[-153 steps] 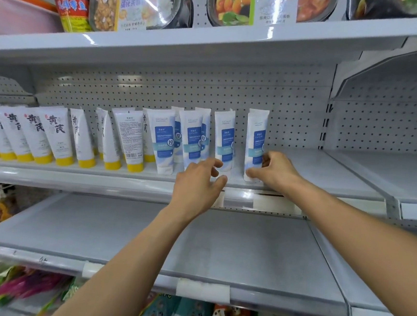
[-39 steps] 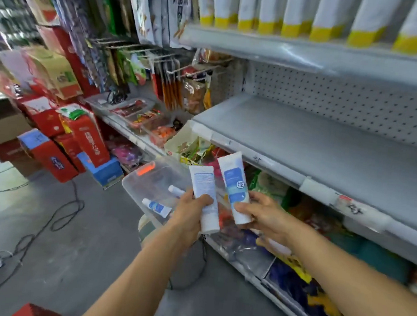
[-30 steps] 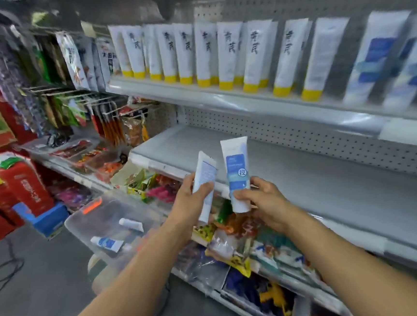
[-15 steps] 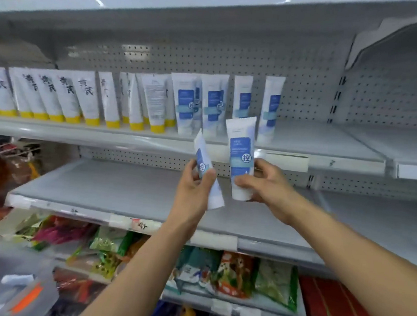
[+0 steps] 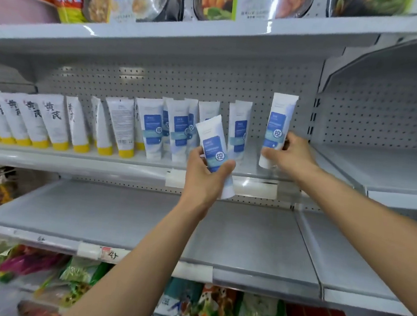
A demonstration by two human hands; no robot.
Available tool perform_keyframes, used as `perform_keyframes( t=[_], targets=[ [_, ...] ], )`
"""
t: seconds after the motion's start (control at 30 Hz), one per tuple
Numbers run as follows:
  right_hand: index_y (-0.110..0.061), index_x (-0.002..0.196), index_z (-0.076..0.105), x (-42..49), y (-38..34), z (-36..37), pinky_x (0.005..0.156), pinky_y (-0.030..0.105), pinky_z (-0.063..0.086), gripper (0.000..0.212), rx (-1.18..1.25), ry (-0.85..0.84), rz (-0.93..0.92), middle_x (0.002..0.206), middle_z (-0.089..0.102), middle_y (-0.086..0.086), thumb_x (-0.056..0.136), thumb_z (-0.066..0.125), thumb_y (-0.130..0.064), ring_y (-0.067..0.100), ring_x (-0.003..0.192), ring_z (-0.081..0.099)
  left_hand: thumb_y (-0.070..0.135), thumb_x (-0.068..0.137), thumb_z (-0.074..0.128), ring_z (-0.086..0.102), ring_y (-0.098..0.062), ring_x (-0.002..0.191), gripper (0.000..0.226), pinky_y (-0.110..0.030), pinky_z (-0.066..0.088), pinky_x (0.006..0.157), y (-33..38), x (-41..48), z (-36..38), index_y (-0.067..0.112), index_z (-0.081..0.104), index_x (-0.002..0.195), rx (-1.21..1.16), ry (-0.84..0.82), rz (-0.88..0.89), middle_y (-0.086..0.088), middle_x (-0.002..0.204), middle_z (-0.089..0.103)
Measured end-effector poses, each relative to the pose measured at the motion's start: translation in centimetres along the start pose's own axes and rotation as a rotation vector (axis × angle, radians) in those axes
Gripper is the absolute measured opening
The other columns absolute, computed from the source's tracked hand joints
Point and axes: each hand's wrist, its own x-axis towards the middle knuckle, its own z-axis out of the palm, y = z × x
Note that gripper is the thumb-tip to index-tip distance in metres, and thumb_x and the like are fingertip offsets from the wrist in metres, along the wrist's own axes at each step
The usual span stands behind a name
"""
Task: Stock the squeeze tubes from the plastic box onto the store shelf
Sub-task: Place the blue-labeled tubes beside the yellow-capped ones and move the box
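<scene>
Our left hand (image 5: 202, 176) has its grip wrapped round a blue-labelled squeeze tube (image 5: 213, 143) in front of the shelf (image 5: 76, 162), the palm covering its lower half. Our right hand (image 5: 292, 157) pinches a second tube (image 5: 279, 123) upright, right of the standing row (image 5: 177, 130); we cannot tell whether its base touches the shelf.

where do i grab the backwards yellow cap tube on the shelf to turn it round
Pinch the backwards yellow-cap tube by its flat crimped top, coming from the front and above: it stands cap-down with neighbouring tubes close on both sides, leaving the top free.
</scene>
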Motion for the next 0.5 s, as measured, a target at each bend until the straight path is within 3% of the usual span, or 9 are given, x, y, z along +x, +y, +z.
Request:
perform_keyframes(
  t=[0.1,0.3,0.5],
  targets=[
    [-0.011,0.115,0.057,2.2,1.1,0.8,0.077,0.028,0.042,0.036,-0.097,-0.021,0.026,0.107,0.062,0.005,0.082,0.071,-0.011,0.018,0.092,0.058,0.015,0.083,0.073,0.061,-0.001,0.081,0.049,-0.018,0.051,0.073,0.1,1.0,0.5,0.016,0.042,0.121,0.012,-0.005,0.024,0.008,0.098,0.060],
    [-0.009,0.118,0.056,5.5,2.8,2.0,0.089,0.037,0.050,0.046,-0.153,-0.024,0.047,0.114,0.064,0.011,0.077,0.075,-0.008,0.024,0.099,0.061,0.018,0.082,0.074,0.064,-0.008,0.093,0.048,-0.027,0.054,0.085,-0.3,2.7,0.7,0.023,0.040,0.114,0.082,-0.010,0.061,0.002,0.108,0.061],
    [-0.011,0.122,0.052,8.0,3.7,2.7,0.093,0.040,0.050,0.051,-0.162,-0.036,0.062,0.120,0.062,0.011,0.077,0.075,-0.009,0.027,0.106,0.060,0.020,0.081,0.075,0.063,-0.003,0.094,0.050,-0.014,0.050,0.075,-0.7,3.4,0.8,0.024,0.039,0.115,0.095,-0.010,0.070,0.006,0.110,0.059]
  ],
)
